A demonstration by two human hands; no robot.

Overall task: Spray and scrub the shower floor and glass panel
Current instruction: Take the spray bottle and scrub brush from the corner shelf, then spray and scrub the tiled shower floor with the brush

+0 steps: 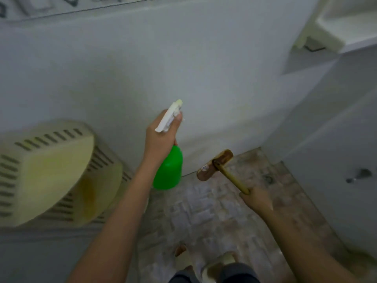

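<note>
My left hand (161, 135) grips the neck and white trigger head of a green spray bottle (169, 170), its nozzle aimed at the pale wall ahead. My right hand (257, 199) holds the yellow-brown handle of a scrub brush (215, 164), whose brown head hangs just above the shower floor (204, 211) near the base of the wall. The floor is tiled in small mottled grey and brown pieces. I cannot make out a glass panel in this blurred view.
A cream slotted plastic corner shelf (47, 172) juts out at the left, close to my left forearm. A white ledge (336, 23) sits at the upper right. White walls close in at front and right. My sandalled feet (220, 262) stand at the bottom.
</note>
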